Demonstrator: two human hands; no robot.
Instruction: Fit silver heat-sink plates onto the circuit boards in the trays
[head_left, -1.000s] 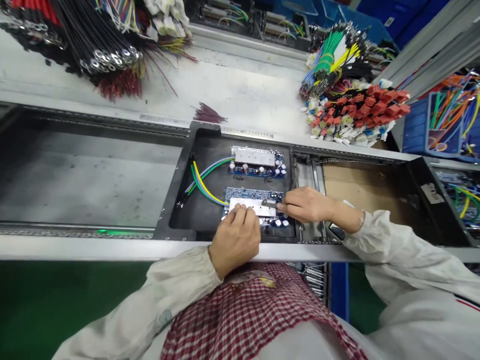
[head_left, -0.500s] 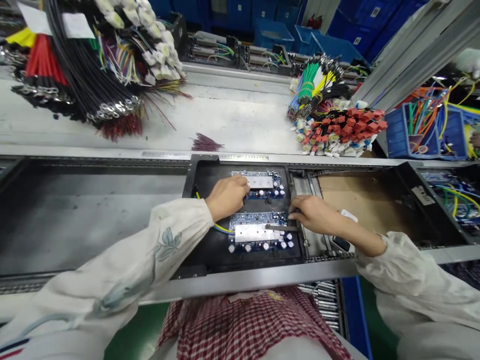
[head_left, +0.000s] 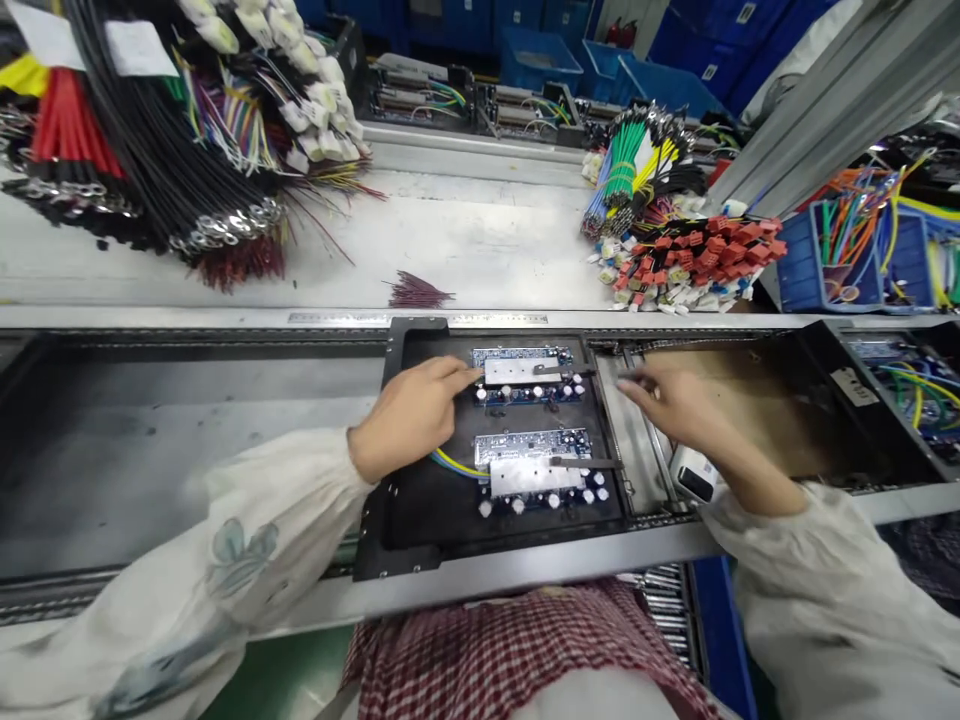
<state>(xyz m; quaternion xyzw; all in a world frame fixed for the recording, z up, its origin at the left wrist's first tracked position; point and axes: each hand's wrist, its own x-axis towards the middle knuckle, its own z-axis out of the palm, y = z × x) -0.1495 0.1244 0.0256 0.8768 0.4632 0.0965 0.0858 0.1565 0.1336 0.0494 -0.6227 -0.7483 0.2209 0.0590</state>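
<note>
No writing can be read: the white tags on the hanging wire bundles look blank, and the sticker on the tray to the right is too small to make out.

A black tray on the conveyor holds two blue circuit boards, each with a silver heatsink plate. The far circuit board lies near the tray's back wall and the near circuit board lies towards the person. Yellow, blue and green wires run from the near board under the left wrist.

The left hand is loosely curled and grips nothing, its fingertips resting at the far board's left end. The right hand is blurred, with its fingers stretched towards the right end of a thin metal strip on that board. Whether it pinches the strip cannot be told.

The neighbouring tray has a brown cardboard sheet in it. A blue bin holds orange and green wires.

On the white bench behind are black leads with ring terminals, a tuft of dark red wires, a green and yellow wire bundle and a heap of red connectors.
</note>
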